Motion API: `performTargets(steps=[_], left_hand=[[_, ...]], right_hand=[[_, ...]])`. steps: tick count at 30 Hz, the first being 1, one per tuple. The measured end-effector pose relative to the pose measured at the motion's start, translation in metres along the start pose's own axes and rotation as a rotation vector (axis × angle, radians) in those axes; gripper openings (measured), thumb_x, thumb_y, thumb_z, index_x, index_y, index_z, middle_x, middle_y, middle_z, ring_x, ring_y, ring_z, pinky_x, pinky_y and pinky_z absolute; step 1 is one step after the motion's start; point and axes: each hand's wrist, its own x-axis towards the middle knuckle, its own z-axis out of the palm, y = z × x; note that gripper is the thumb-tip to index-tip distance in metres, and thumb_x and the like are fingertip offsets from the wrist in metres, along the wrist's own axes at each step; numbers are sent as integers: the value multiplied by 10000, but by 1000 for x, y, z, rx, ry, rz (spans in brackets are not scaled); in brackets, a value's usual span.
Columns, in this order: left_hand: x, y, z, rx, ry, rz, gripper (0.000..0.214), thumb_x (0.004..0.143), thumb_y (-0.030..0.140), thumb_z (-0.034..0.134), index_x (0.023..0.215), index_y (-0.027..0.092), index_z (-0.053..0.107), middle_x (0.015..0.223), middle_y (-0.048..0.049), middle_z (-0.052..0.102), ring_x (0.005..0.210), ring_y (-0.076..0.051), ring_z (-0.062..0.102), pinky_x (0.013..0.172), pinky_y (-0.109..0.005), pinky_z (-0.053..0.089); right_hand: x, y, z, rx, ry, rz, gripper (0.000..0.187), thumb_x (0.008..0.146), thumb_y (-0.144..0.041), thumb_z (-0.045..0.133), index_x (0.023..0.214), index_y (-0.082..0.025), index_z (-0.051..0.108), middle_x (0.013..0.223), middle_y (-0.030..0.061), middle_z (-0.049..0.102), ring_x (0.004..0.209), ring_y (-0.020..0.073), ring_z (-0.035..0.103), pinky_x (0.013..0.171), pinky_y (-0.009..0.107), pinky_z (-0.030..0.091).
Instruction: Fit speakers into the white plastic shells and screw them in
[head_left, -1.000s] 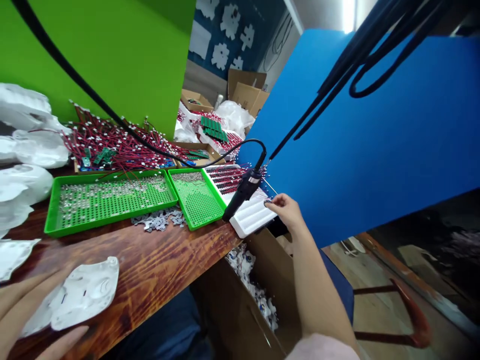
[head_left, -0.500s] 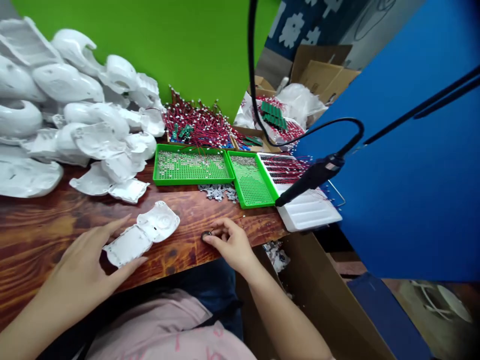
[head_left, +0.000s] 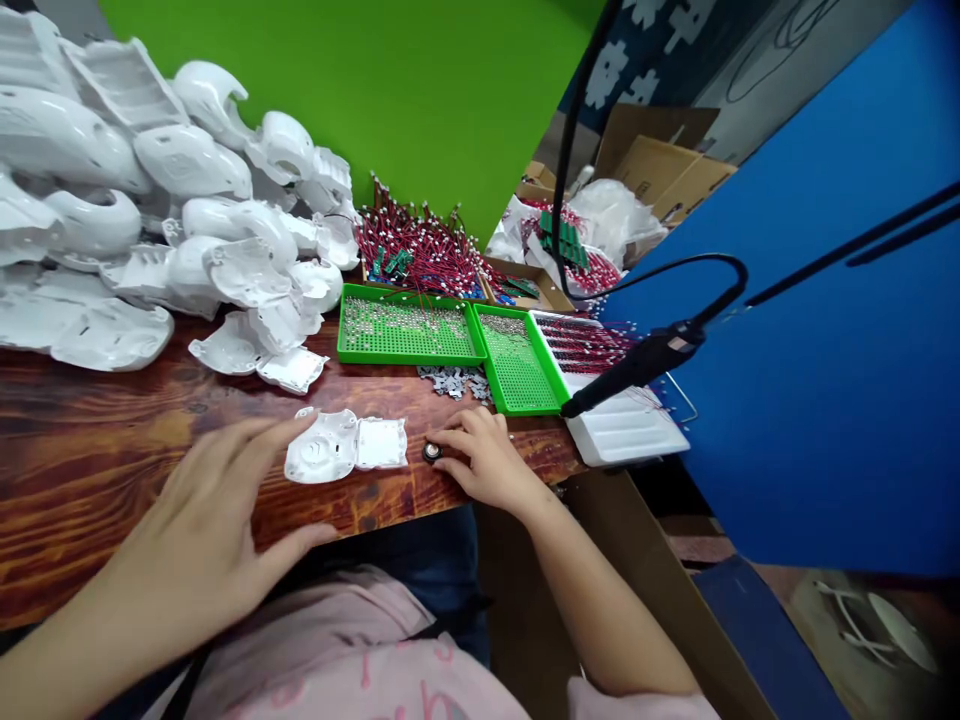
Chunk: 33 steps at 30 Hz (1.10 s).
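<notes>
1. Head view, left hand [head_left: 191,530]: fingers open and spread, flat above the wooden table [head_left: 120,470]. Contact with the round white plastic piece [head_left: 315,447] just ahead of the fingertips cannot be confirmed.
2. Head view, right hand [head_left: 487,460]: fingers curled, with a small dark disc [head_left: 432,452] at the fingertips. A firm grip cannot be confirmed.
3. A square white plastic piece [head_left: 381,443] adjoins the round piece, between both hands' fingertips, lying flat, apparently for steadiness and easy reach.
4. Beyond the fingers, green trays [head_left: 409,325] of small metal parts sit in a row, seemingly to keep parts sorted. White plastic shells [head_left: 142,230] are heaped left of them.
</notes>
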Motion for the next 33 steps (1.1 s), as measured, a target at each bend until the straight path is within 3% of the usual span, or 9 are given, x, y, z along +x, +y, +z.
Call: performTargets(steps=[3, 7, 9, 12, 16, 19, 24, 33], left_hand=[[29, -16, 7, 11, -77, 144, 881, 795, 603, 626, 1534, 357, 214, 1561, -43, 342, 1434, -316, 368, 1205, -547, 348], [36, -27, 23, -140, -204, -17, 1004, 752, 577, 693, 1546, 303, 143, 1580, -96, 325, 1417, -336, 411, 1153, -549, 411], [32, -26, 28, -215, -179, -93, 983, 760, 542, 691, 1542, 292, 153, 1552, -118, 367, 1381, -342, 457, 1133, -556, 427], [27, -23, 31, -294, -122, -120, 977, 759, 510, 698, 1537, 304, 144, 1520, -118, 409, 1342, -336, 499, 1124, -555, 435], [25, -25, 31, -328, -138, -140, 913, 751, 521, 710, 1492, 290, 230, 1480, -96, 451, 1311, -313, 526, 1097, -501, 472], [26, -27, 32, -300, -130, -136, 872, 737, 525, 727, 1447, 258, 297, 1449, -94, 477, 1290, -291, 541, 1075, -456, 493], [26, -28, 32, -312, -116, -98, 813, 734, 450, 742, 1410, 256, 334, 1397, -74, 512, 1234, -251, 574, 1053, -401, 503], [26, -27, 31, -301, -121, -81, 808, 750, 446, 727, 1419, 232, 329, 1381, -89, 531, 1215, -250, 587, 1034, -405, 506]], right_hand=[[1, 1, 2, -19, 11, -30, 263, 895, -297, 635, 1146, -246, 694, 1121, 75, 644, 1101, 242, 509, 903, 412, 300], [-3, -1, -7, 37, 93, -34, 186, 820, -260, 646, 991, -189, 665, 1013, 51, 667, 1029, 227, 538, 872, 391, 279], [0, -9, -16, 143, 160, -41, 158, 797, -242, 649, 950, -205, 652, 958, 21, 668, 984, 202, 553, 881, 377, 279], [17, -34, -24, 259, 223, -166, 189, 769, -243, 661, 955, -217, 643, 964, 2, 674, 976, 187, 566, 908, 366, 285], [54, -70, -16, 207, 119, -389, 233, 759, -278, 662, 975, -190, 659, 1018, 24, 694, 1027, 203, 553, 878, 368, 280], [77, -86, -4, 59, 22, -460, 220, 798, -306, 632, 962, -176, 702, 979, 40, 702, 995, 216, 522, 810, 385, 244], [87, -93, 8, -49, -62, -451, 208, 844, -261, 588, 965, -175, 733, 998, 63, 714, 980, 228, 487, 792, 402, 212], [85, -96, 18, -61, -59, -407, 213, 888, -231, 566, 980, -184, 752, 978, 70, 713, 954, 215, 487, 773, 393, 197]])
